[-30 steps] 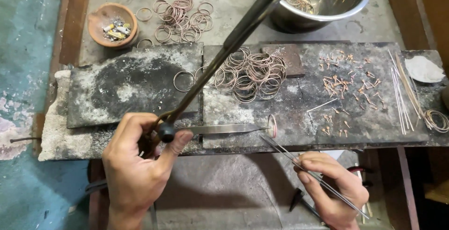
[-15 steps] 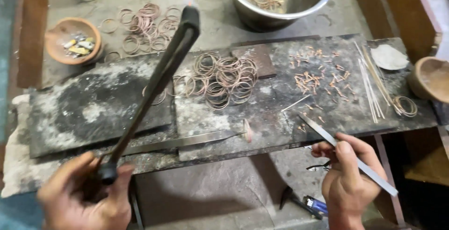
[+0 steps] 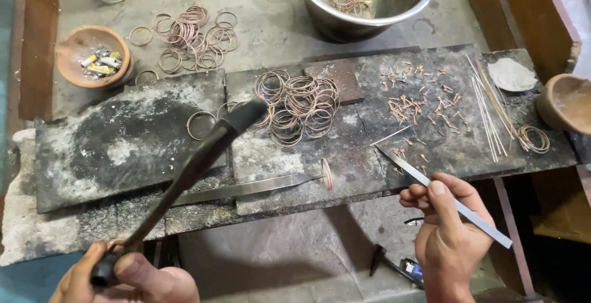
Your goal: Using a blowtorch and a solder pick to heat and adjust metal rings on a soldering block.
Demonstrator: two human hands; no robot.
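A long dark torch (image 3: 184, 183) slants up over the slabs, its nozzle near the ring pile; slim steel tweezers (image 3: 443, 195) angle down-right, tips resting on the slab.

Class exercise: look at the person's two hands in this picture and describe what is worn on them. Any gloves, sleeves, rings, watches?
Both hands are bare. The left hand shows no glove, ring or sleeve in the part that is in view; its wrist is cut off by the picture's lower edge. The right hand is also ungloved, with no ring visible on its fingers, and the bare wrist below it carries no watch, band or cuff.
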